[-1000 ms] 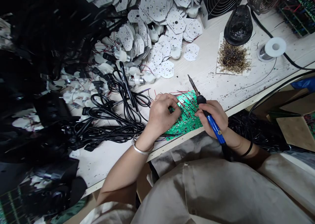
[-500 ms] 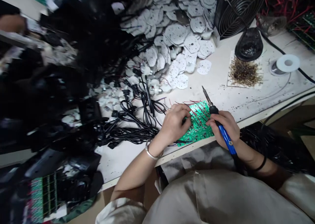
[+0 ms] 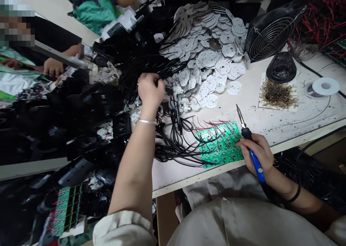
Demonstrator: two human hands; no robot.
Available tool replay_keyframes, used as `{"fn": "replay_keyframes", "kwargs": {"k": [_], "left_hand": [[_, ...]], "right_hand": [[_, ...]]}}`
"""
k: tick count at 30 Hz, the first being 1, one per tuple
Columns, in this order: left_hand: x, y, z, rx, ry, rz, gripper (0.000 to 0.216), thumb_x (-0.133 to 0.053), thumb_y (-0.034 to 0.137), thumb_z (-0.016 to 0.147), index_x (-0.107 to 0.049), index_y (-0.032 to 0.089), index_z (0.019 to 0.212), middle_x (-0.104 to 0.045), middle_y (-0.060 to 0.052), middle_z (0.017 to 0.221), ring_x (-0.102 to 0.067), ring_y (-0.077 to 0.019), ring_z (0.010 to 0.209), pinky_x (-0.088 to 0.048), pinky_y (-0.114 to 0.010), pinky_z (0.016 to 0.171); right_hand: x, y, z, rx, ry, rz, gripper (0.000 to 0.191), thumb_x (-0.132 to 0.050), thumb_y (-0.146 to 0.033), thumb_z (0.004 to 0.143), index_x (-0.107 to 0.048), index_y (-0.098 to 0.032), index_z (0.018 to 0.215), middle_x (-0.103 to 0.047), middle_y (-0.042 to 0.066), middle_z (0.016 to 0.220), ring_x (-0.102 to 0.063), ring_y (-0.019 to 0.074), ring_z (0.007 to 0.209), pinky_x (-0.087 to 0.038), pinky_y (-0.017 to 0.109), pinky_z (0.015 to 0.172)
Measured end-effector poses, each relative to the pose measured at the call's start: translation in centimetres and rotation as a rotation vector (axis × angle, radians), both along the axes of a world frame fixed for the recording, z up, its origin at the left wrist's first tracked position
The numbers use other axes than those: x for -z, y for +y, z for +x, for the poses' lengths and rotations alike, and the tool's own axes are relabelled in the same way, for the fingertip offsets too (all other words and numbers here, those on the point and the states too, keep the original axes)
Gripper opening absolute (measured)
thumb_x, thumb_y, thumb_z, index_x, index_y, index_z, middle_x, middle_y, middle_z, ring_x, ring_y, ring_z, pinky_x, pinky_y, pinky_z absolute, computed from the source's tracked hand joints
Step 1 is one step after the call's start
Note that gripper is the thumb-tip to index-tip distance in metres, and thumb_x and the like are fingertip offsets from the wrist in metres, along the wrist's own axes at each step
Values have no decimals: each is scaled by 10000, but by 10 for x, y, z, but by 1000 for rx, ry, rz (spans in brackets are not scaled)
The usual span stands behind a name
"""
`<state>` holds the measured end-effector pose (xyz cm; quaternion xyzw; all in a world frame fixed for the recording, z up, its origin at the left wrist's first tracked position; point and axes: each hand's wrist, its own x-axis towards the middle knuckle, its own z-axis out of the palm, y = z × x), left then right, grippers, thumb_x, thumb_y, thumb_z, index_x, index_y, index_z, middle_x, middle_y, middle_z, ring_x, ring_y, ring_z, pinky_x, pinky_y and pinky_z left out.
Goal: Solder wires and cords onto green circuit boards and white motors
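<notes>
My right hand (image 3: 258,154) is closed around a blue-handled soldering iron (image 3: 255,161), whose bare tip points up and away over the bench. Just left of it a green circuit board panel (image 3: 220,150) lies near the bench's front edge, with thin red and black wires standing across it. Black cables (image 3: 175,152) run from the panel's left side. Farther off, my left hand (image 3: 150,91) reaches over a dark heap of black cables (image 3: 143,67). Its fingers are curled down and their tips are hidden, so what they grip is not visible.
White perforated discs (image 3: 213,58) are heaped behind the panel. A black fan (image 3: 270,35), a dark dish (image 3: 281,67), a card covered in brown residue (image 3: 278,94) and a solder spool (image 3: 325,86) stand to the right. Another person's hand (image 3: 54,66) is at the far left.
My left hand has left the circuit board panel and moved left and away to the heap of black cables. My right hand still holds the soldering iron beside the panel. The view has shifted.
</notes>
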<state>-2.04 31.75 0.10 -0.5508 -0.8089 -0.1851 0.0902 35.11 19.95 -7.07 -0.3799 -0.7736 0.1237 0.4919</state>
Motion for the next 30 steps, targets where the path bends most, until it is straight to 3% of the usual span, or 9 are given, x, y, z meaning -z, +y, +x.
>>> {"fn": "replay_keyframes", "kwargs": {"k": [3,5,8,11,16,21,26,28,30], "left_hand": [[0,30,-15,10,89,-155,391,-547,277,806,-625,168,1173,-570,-170,1264,-485,-366,1197,-372,-507,987],[1,41,-21,43,107,-237,361,-541,268,810,-641,174,1144,-592,-167,1234,-492,-377,1185,-356,-529,987],[0,39,-33,54,105,-151,311,-476,206,844,-665,140,1082,-646,-133,1134,-539,-312,1124,-380,-472,984],[-6,14,-52,62,113,-5,345,-436,189,879,-641,94,1141,-657,-110,1115,-561,-236,1090,-407,-410,983],[-9,-65,-64,260,155,281,264,-522,274,889,-701,134,1024,-692,-86,931,-618,-193,915,-489,-365,876],[-4,-126,-41,502,165,245,224,-561,139,830,-680,199,1010,-689,-60,895,-647,-196,902,-524,-366,860],[-14,-131,-15,570,161,-177,265,-575,242,868,-631,220,1126,-666,-88,1071,-606,-240,1058,-501,-407,927],[-19,-126,-4,538,101,-194,306,-587,305,871,-608,237,1169,-637,-93,1149,-589,-254,1093,-485,-423,946],[-22,-118,7,500,38,-92,349,-592,324,867,-581,259,1209,-616,-86,1191,-577,-257,1119,-466,-425,970]], "right_hand": [[0,-1,-1,47,-3,36,425,-636,-72,809,-592,-225,1204,-636,36,853,-593,139,720,-533,237,605],[0,-2,-1,75,-4,54,428,-638,-64,804,-592,-218,1201,-630,35,838,-588,142,721,-529,241,605],[1,-3,-2,94,1,70,395,-644,-63,801,-602,-203,1167,-622,45,871,-596,137,727,-523,233,597],[2,-3,-2,93,-13,47,322,-645,-85,809,-615,-194,1111,-620,57,921,-604,130,733,-521,227,597],[0,-2,-2,95,-60,22,289,-637,-82,808,-620,-196,1073,-639,34,834,-590,135,725,-512,225,597],[-6,-2,-1,93,-105,6,347,-638,-80,804,-602,-207,1124,-650,18,811,-597,146,732,-519,249,631],[-8,-1,1,75,-134,16,363,-643,-77,798,-595,-205,1134,-647,22,822,-611,163,779,-527,268,659],[-7,-1,1,75,-140,32,378,-652,-73,787,-595,-203,1137,-647,24,815,-613,172,788,-528,274,660],[-6,-1,0,77,-131,30,381,-648,-68,786,-594,-205,1138,-644,27,811,-610,173,779,-528,281,659]]}}
